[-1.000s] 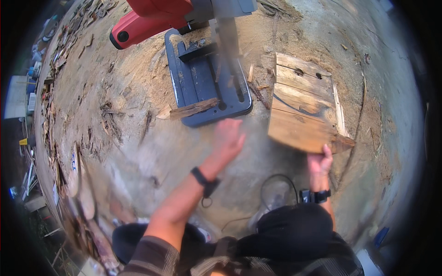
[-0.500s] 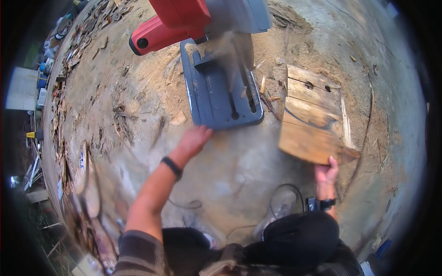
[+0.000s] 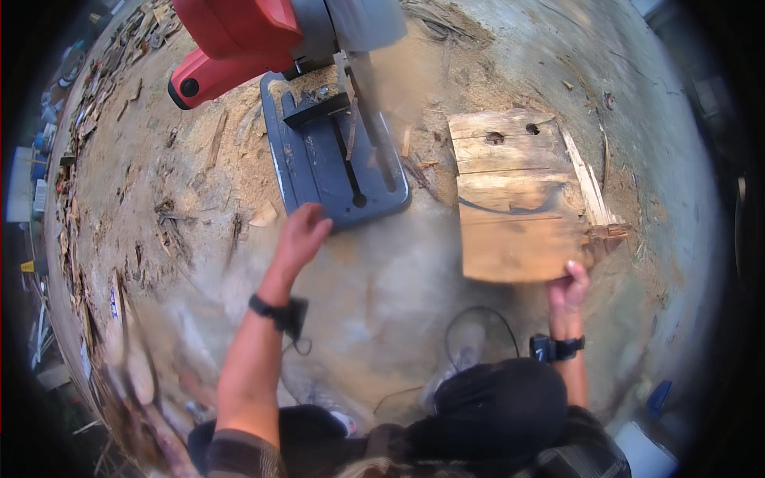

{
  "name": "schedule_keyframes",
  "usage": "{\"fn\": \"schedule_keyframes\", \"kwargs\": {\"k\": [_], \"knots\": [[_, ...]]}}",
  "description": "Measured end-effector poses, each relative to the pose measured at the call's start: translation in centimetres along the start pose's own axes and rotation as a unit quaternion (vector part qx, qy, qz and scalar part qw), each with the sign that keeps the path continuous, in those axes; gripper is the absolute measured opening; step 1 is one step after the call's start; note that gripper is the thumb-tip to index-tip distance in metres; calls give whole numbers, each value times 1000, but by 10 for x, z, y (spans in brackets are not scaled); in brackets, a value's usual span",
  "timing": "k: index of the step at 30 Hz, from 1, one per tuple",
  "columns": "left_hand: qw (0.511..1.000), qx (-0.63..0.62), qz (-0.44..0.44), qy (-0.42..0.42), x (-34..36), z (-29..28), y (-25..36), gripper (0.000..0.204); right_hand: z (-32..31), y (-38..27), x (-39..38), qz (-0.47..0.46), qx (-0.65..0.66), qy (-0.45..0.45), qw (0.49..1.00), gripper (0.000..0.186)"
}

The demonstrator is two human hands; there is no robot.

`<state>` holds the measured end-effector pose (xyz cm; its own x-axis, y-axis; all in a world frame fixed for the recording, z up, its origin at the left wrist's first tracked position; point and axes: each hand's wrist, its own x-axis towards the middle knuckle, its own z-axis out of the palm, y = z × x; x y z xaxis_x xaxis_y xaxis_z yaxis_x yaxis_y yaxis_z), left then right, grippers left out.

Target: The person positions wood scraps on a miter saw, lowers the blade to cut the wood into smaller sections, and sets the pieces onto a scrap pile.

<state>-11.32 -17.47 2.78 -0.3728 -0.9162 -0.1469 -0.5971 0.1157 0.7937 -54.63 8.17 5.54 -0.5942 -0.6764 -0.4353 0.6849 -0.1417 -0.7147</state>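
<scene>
My right hand grips the near right edge of a wooden board, with the thumb and fingertips at that edge. The board is pale and split into joined planks, with two dark holes at its far end and a dark curved line across the middle. My left hand is beside the near left corner of the saw's dark blue-grey base, fingers loosely bent and apart, holding nothing that I can see. Above that base stands the chop saw, with a red body and handle; its blade is largely hidden by the guard.
Sawdust and wood splinters cover the ground around the saw. A heap of scrap wood runs along the left side. Near my shoes lies a dark looped cable. Splintered strips lie along the board's right edge.
The view has swung, shifting the saw leftward in it. The board has turned squarer to me, still in my right hand. My left hand's fingers have lifted and loosened near the base corner.
</scene>
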Motion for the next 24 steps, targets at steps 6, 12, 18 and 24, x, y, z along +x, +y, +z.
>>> {"fn": "schedule_keyframes", "kwargs": {"k": [6,12,18,24], "knots": [[979,-186,-36,-77,9,60,76,44,-34,-59,-50,23,-81,-62,994,68],[972,-206,-49,-97,30,44,74,62,-7,-59,-72,107,-76,-115,985,76],[978,-146,-101,-108,6,13,19,72,2,-10,-38,200,-91,-168,961,74],[957,-85,-275,-42,-43,-13,-22,66,54,39,12,230,-104,-254,934,73]]}}
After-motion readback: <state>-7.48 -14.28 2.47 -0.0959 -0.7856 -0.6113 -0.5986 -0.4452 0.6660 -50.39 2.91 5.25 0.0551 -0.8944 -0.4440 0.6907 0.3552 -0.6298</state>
